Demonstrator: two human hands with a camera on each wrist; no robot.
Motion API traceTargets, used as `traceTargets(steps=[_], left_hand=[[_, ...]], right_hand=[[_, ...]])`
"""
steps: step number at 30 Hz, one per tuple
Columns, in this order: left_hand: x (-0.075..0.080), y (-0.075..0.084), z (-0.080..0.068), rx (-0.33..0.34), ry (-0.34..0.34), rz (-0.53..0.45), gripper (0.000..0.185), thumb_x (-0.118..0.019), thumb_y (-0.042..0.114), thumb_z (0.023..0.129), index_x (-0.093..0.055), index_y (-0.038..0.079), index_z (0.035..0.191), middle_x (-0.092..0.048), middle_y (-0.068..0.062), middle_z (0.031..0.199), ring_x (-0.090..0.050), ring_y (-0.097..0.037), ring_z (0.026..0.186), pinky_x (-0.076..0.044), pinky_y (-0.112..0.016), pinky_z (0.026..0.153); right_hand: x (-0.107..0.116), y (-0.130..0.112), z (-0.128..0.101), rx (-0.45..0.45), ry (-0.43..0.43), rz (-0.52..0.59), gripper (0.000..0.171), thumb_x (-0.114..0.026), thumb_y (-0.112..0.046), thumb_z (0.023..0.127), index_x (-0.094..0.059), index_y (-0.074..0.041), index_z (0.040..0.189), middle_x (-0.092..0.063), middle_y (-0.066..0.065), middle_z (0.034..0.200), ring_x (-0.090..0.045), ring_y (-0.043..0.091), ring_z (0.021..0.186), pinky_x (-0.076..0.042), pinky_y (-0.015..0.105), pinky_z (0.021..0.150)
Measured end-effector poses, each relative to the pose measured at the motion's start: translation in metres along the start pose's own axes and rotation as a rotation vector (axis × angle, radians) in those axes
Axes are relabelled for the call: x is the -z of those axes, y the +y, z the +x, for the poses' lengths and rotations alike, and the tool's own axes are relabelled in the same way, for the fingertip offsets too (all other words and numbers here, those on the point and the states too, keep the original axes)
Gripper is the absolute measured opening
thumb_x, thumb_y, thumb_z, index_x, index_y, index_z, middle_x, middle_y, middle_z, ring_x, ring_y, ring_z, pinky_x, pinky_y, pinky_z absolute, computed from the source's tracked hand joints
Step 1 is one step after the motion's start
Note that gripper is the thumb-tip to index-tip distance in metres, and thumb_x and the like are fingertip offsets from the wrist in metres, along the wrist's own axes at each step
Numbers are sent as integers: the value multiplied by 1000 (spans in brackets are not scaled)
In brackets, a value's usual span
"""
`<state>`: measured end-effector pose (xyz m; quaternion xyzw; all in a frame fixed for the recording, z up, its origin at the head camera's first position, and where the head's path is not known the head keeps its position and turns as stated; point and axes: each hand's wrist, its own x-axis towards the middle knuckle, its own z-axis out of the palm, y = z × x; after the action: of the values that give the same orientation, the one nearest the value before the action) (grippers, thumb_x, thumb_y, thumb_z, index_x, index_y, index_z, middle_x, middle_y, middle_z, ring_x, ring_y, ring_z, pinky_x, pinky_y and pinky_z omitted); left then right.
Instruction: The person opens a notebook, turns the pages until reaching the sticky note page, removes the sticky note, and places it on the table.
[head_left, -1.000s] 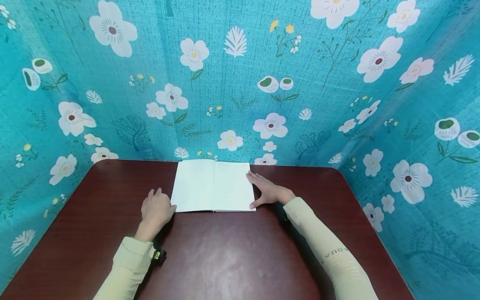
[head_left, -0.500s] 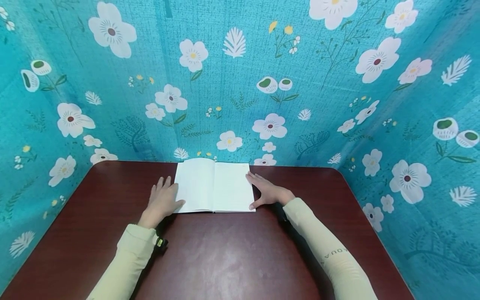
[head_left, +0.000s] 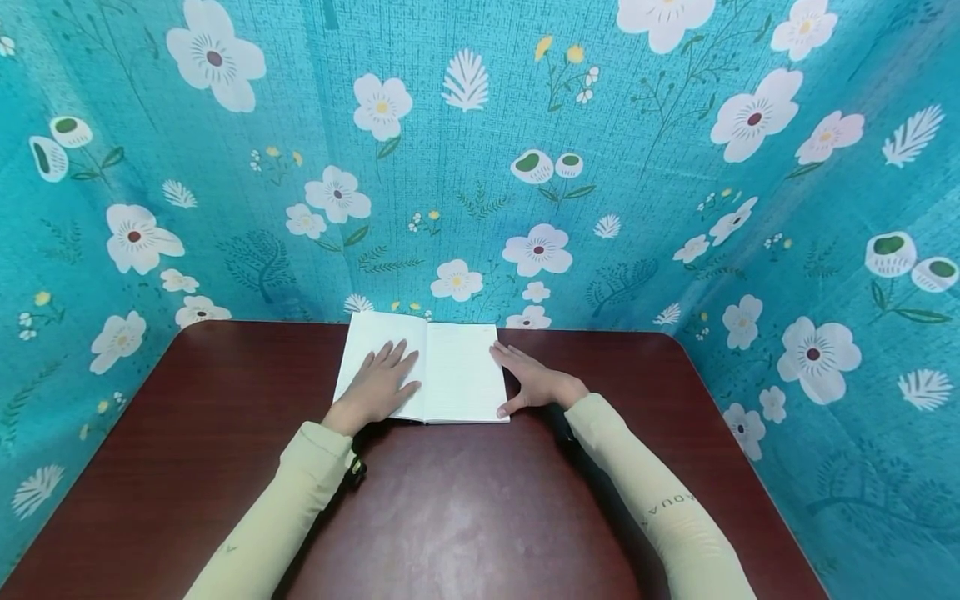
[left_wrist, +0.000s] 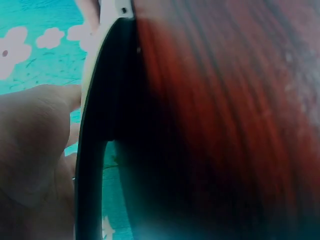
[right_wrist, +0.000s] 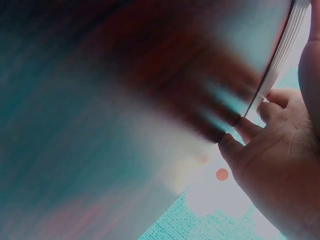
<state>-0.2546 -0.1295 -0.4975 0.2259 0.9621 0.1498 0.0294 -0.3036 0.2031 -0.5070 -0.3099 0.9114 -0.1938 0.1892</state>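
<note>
Backdrop: teal cloth wall with white flowers (head_left: 540,250) fills the upper frame.
Surface: dark red-brown wooden bench (head_left: 465,508), lower centre.
Book: open white-paged notebook (head_left: 465,375) lies flat at the bench's far edge, centre frame.
Left hand (head_left: 378,387): flat on the left page, fingers straight and spread, pressing, not gripping.
Right hand (head_left: 536,385): fingers relaxed against the notebook's right edge, thumb at its near corner.
Risk: pressing unevenly may slide the notebook on the smooth bench or crease a page.
</note>
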Motion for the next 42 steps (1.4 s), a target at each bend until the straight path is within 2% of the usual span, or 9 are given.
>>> traceTargets(steps=[8,14,16,21,24,30,36,42], left_hand=[[-15,-9,2,45,-120,-83,74,-45,51,106,-22,11,164,-6,-24,169,-4,-46,155,-7,-68,121],[-20,-20,2,45,-130,-131,80,-44,59,103,-20,14,164,-4,-26,169,-1,-48,155,-4,-71,119],[-20,-21,3,42,-135,-124,79,-46,58,103,-20,15,164,-4,-25,169,-1,-48,155,-4,-70,119],[-9,-11,1,72,-163,-82,73,-49,47,106,-21,13,164,-7,-25,169,-5,-46,155,-8,-68,121],[-6,-8,0,84,-166,-81,72,-50,46,106,-22,13,164,-8,-25,168,-6,-47,155,-8,-68,121],[-11,-10,1,77,-156,-110,73,-50,47,105,-22,12,163,-8,-26,168,-5,-47,155,-6,-69,120],[-9,-7,-1,11,-89,-77,67,-52,41,106,-31,7,160,-19,-29,165,-17,-49,152,-18,-69,118],[-6,10,-3,-67,-49,-45,62,-57,36,104,-41,5,156,-28,-29,162,-26,-47,151,-25,-66,117]], right_hand=[[1,0,-1,15,-13,-10,124,-85,-48,80,-7,-1,163,-3,17,171,-2,36,158,-15,53,126],[1,2,-1,11,-8,-21,124,-85,-48,80,-6,-2,163,-2,17,171,-2,35,158,-15,51,126],[1,1,-1,3,-9,-20,124,-85,-48,80,-6,-2,163,-2,16,171,-1,35,158,-15,51,126],[1,-1,-1,-15,-15,-24,125,-86,-49,79,-6,-3,163,-1,15,171,-1,35,158,-15,51,126],[2,-2,-1,-23,-14,-20,125,-86,-48,78,-6,-3,163,-1,15,171,-1,35,158,-15,52,126],[2,-2,-1,-29,-24,-12,126,-86,-50,78,-5,-5,164,0,13,172,0,34,158,-15,52,126],[2,1,-1,-1,-19,-4,125,-85,-51,79,-6,-2,163,-1,17,171,-1,38,158,-16,55,125],[4,-1,-2,-3,-29,-2,125,-84,-53,80,-5,-2,163,0,17,171,0,38,158,-15,55,125]])
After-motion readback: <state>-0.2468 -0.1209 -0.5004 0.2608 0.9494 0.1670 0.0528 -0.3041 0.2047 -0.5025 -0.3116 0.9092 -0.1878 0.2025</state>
